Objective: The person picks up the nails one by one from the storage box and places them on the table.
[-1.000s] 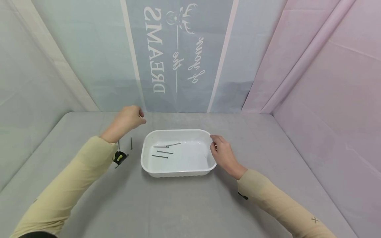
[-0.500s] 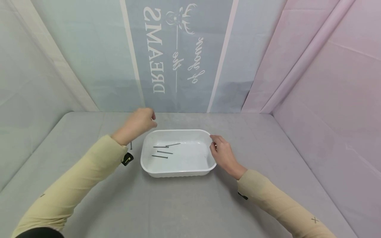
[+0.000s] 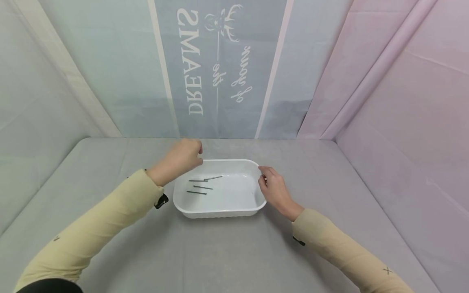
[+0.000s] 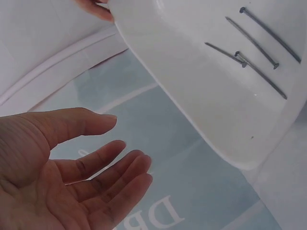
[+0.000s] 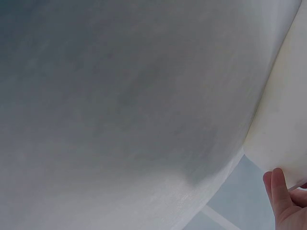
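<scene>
A white rectangular tray stands mid-table in the head view, with several steel nails lying in its left half. Over the tray's back left corner hovers my left hand. In the left wrist view that hand has loosely bent fingers, thumb apart from them, and nothing between. My right hand pinches the tray's right rim near the back corner. Its fingers lie against the tray's outer wall in the right wrist view. My left forearm covers the table patch left of the tray.
A grey cloth covers the table. Behind it hangs a blue-grey printed curtain, with pale fabric walls at the sides. A black strap piece shows under the left cuff.
My left hand has moved right and slightly nearer, from beyond the tray's left side to over its back left corner. Nails on the table at left are now hidden by that arm. The right hand stays.
</scene>
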The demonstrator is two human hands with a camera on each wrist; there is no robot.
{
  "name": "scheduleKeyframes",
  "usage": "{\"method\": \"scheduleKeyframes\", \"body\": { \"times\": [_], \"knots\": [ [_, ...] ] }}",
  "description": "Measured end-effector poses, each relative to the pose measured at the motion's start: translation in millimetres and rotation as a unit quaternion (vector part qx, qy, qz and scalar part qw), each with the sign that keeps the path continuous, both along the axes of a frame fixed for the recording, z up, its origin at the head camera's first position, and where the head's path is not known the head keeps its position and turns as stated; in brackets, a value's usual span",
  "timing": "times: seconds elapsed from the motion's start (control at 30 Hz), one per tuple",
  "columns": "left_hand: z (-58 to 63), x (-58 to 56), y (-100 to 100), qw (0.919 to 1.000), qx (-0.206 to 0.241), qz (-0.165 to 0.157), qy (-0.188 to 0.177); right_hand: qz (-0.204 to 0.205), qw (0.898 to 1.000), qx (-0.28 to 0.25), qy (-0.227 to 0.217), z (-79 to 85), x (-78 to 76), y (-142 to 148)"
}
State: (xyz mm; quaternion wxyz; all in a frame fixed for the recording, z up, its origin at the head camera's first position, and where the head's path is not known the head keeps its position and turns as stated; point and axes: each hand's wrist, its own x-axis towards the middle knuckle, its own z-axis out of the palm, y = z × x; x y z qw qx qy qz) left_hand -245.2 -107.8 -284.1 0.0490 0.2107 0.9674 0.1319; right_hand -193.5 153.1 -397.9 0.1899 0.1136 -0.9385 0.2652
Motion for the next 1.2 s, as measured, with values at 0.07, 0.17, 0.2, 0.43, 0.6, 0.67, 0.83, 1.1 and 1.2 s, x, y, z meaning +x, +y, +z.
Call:
{"method": "scheduleKeyframes", "body": {
  "times": [0.07, 0.17, 0.2, 0.43, 0.6, 0.67, 0.83, 1.1, 1.2],
  "knots": [
    [-2.8, 2.7, 1, 1.0, -0.002, -0.005, 0.007, 0.0, 1.0, 0.001, -0.001, -0.2, 0.1, 0],
    [-8.4, 7.0, 2, 0.9996, -0.002, -0.017, 0.022, 0.0, 1.0, 0.0, -0.002, -0.6, 0.1, 0],
    [-10.5, 8.6, 3, 0.9994, -0.004, -0.019, 0.029, 0.001, 1.0, -0.001, -0.002, -0.7, 0.1, 0],
    [-27.9, 20.2, 3, 0.996, -0.009, -0.035, 0.082, 0.006, 1.0, -0.002, 0.004, -1.5, -0.1, 1],
    [-41.6, 26.7, -1, 0.9892, 0.005, -0.053, 0.136, 0.006, 1.0, -0.002, 0.006, -1.8, -0.2, 2],
    [-46.6, 29.1, -3, 0.9866, 0.012, -0.058, 0.152, 0.006, 1.0, -0.001, 0.006, -1.6, -0.3, 2],
    [-56.3, 34.2, -6, 0.9804, 0.023, -0.066, 0.184, 0.009, 1.0, -0.003, 0.006, -1.4, -0.6, 2],
    [-70.6, 37.4, -17, 0.9718, 0.057, -0.075, 0.216, 0.006, 1.0, -0.001, 0.002, -0.9, -0.5, 1],
    [-75.5, 38.3, -21, 0.9686, 0.069, -0.076, 0.226, 0.004, 1.0, -0.001, 0.001, -0.8, -0.4, 1]
  ]
}}
